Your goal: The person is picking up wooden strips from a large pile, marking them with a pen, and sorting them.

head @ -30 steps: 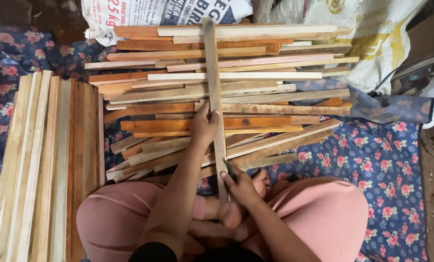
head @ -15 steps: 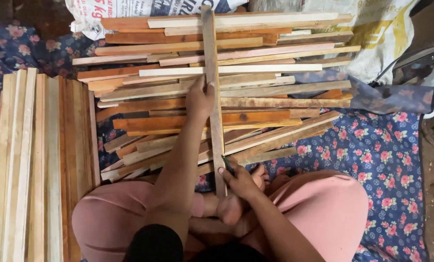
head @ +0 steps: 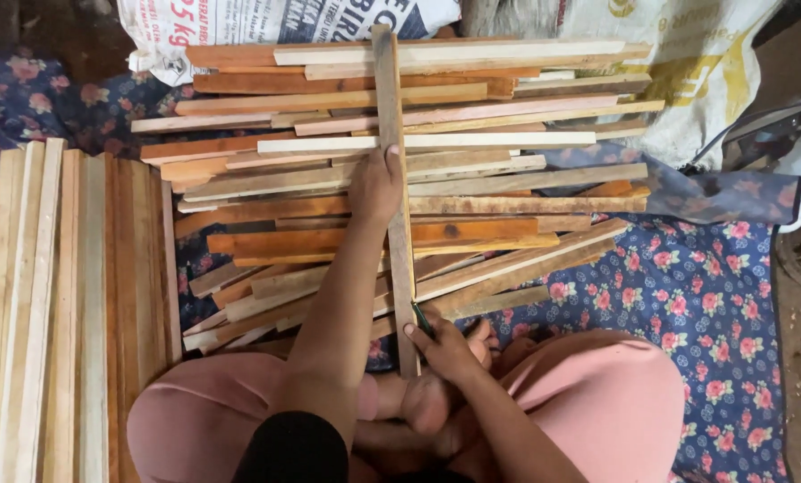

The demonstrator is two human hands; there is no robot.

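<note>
Two sacks are sitting at the cloth's far edge: a white woven sack (head: 266,27) with black and red print at the far left, and a pale sack (head: 687,63) with yellow print at the far right.

Left hand (head: 375,186) is pressing flat on a long slat (head: 393,179), fingers spread narrow along its left edge, about mid-length. The slat is lying lengthwise, running from the person's lap to the far edge, crossing on top of the pile (head: 400,161).

Right hand (head: 445,344) is closed around a dark green pencil (head: 423,320), its tip touching the slat's right edge near the near end.

The pile is rough-sawn wood strips, pale to orange-brown, lying crosswise and loosely fanned in the cloth's middle. A neater stack (head: 69,295) of similar strips is lying lengthwise along the left edge.

The cloth (head: 687,277) is blue with pink flowers, wrinkled at the right. The person is sitting cross-legged in pink trousers (head: 597,402) at the near edge.
</note>
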